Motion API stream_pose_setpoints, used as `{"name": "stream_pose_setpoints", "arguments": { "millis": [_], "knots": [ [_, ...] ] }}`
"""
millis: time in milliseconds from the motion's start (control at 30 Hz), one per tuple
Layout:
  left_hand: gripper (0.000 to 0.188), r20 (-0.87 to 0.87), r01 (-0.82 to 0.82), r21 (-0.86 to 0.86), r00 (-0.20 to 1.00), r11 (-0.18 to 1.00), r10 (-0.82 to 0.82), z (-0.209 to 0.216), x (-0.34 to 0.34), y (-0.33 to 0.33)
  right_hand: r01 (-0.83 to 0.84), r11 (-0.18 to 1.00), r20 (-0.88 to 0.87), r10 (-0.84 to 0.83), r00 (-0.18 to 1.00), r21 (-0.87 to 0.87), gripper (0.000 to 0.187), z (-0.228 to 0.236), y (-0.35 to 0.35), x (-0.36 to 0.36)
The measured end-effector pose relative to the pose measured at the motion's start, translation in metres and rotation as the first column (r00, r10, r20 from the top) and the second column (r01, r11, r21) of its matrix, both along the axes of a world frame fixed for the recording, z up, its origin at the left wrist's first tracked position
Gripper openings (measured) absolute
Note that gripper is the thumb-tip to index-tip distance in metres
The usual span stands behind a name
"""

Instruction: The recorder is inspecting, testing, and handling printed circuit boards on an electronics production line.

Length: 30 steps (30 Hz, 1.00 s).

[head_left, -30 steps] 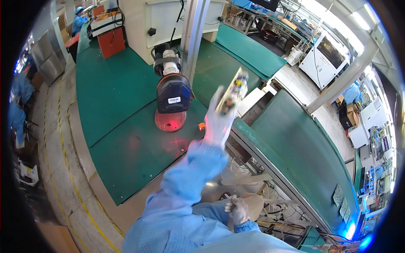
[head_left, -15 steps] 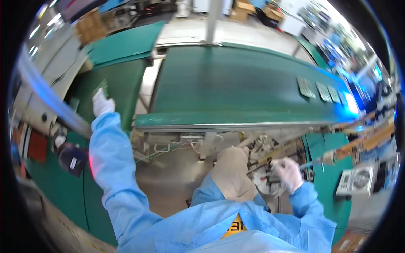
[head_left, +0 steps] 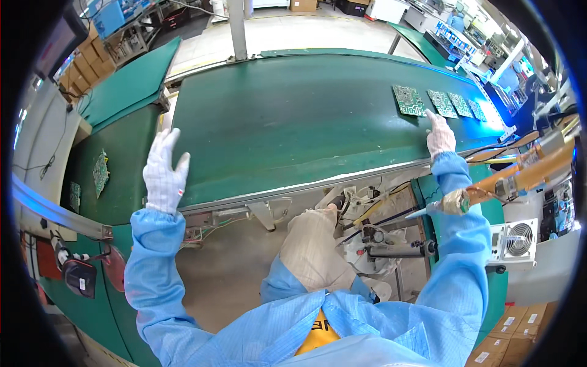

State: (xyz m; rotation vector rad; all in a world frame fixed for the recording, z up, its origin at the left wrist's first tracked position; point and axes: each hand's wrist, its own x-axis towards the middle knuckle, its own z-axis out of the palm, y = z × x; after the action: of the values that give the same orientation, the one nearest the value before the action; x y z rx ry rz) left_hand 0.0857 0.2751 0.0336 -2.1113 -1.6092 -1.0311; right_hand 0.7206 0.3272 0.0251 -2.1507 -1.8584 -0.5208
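My left hand (head_left: 164,171), in a white glove, is raised over the left end of the wide green conveyor belt (head_left: 287,116), fingers spread and nothing in them. To its left, one green circuit board (head_left: 101,174) lies tilted on the left belt section, with a smaller-looking board (head_left: 74,196) nearby. My gloved right hand (head_left: 440,133) reaches over the belt's right side with its fingers stretched out. Its fingertips are close to the leftmost circuit board (head_left: 408,100) of a row and the second board (head_left: 441,104); contact cannot be made out. Two more boards (head_left: 460,104) lie farther right.
An orange-brown arm with a pale pointed nozzle (head_left: 449,202) crosses above my right forearm. A white fan unit (head_left: 513,240) stands at the right. A dark device (head_left: 79,276) sits at lower left. Cardboard boxes (head_left: 510,335) are stacked at lower right. A metal post (head_left: 237,30) rises behind the belt.
My left hand has left the circuit board on the left belt section and moved right, opening. My right hand has risen from beside the nozzle to the row of boards. The view has shifted.
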Motion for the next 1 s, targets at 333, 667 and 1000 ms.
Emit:
{"name": "stream_pose_setpoints", "arguments": {
  "millis": [333, 667, 1000],
  "knots": [
    [0.052, 0.053, 0.346, -0.008, 0.937, 0.938, -0.345, 0.011, 0.133, 0.004, -0.229, 0.969, 0.11, 0.219, 0.97, 0.088, 0.021, -0.01, 0.062, 0.004],
    [0.069, -0.161, 0.377, -0.159, 0.902, 0.913, -0.401, 0.007, 0.27, 0.037, -0.587, 0.806, 0.002, 0.589, 0.808, -0.079, 0.014, 0.063, -0.045, -0.191],
    [0.034, 0.993, 0.691, 0.113, -0.063, 0.713, -0.097, 0.015, 0.159, -0.031, -0.325, 0.75, -0.765, 0.353, -0.539, 0.576, 0.085, 0.119, -0.102, -0.153]
  ]
}}
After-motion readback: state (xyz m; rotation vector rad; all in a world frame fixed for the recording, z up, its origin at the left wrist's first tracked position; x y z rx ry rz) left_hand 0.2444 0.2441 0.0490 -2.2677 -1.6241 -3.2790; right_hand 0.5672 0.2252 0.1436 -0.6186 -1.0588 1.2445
